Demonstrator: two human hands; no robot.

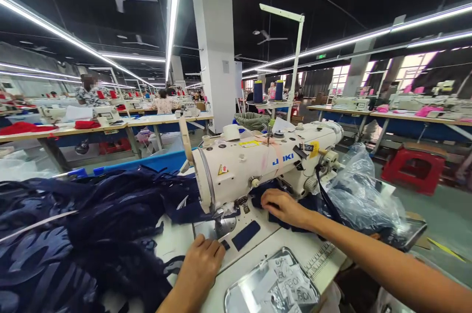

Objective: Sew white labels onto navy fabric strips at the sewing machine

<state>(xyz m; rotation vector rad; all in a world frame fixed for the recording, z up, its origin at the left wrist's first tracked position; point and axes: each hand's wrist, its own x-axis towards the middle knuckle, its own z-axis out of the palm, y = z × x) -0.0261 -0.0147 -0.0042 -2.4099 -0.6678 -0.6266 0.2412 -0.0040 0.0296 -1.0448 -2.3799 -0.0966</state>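
Observation:
A white sewing machine with a blue brand mark stands on the table in front of me. My left hand rests near its needle plate, fingers curled down; a small dark edge shows beside the fingertips, but what they hold is hidden. Under the machine's arm, my right hand has its fingers bent and pressed together at navy fabric. A navy rectangular patch lies flat on the machine bed between the hands. Nearest me is a metal tray with several white printed labels.
A large heap of navy garment pieces covers the left side. Clear plastic bags bulge at the right end of the machine. Navy thread cones stand behind it. A red stool is at right; a person is far left.

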